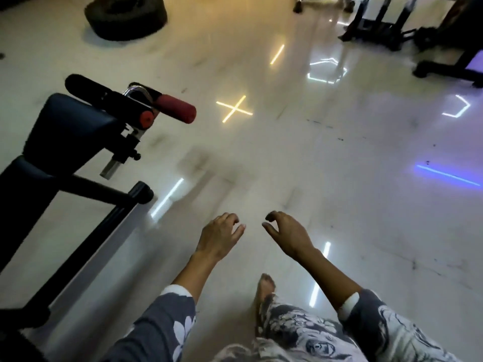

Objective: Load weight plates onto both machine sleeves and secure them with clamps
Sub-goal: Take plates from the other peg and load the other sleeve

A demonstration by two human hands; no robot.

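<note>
My left hand (219, 237) and my right hand (286, 235) hang side by side over the glossy white floor, low in the middle of the view. Both hold nothing, with fingers loosely curled and apart. No weight plate, machine sleeve or clamp shows in this frame. My bare foot (265, 291) steps forward below the hands, under flower-patterned sleeves and clothing.
A dark padded bench (68, 129) with red and black foam rollers (175, 108) stands at the left, its black frame (86, 231) running along the floor. A large tyre (126, 17) lies at the far left. Black machine frames (386, 22) stand at the far right. Ceiling lights reflect off the floor (339, 152).
</note>
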